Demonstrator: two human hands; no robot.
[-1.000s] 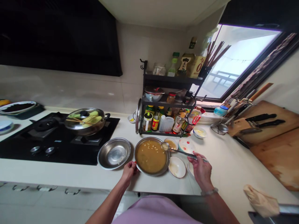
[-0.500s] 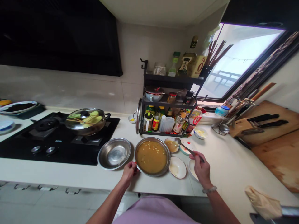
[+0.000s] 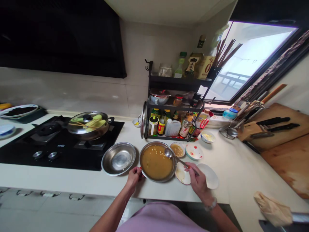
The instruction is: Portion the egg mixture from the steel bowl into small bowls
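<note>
A round metal basin [image 3: 142,171] holds brown liquid [image 3: 156,164] with pale bits floating mostly near its far side. At its near left rim, my left hand [image 3: 135,176] is closed on the edge. My right hand [image 3: 198,182] grips the handle of a metal spoon [image 3: 179,160], whose bowl hangs over the far right part of the liquid. Whether the spoon touches the liquid I cannot tell. Right of the basin stand a small bowl of brownish sauce [image 3: 177,149], a white bowl with residue [image 3: 182,175], partly behind my hand, and another white bowl [image 3: 211,175].
An empty metal basin [image 3: 118,159] sits to the left, beside the gas stove [image 3: 67,154] with a lidded pan [image 3: 88,125]. Behind rises a black rack [image 3: 178,106] of bottles. A red-spotted bowl [image 3: 194,151], a knife block [image 3: 251,130] and a cloth [image 3: 272,209] are to the right.
My right hand has moved left and slightly down, bringing the spoon from above the sauce bowl to over the liquid in the basin. My left hand stays at the rim.
</note>
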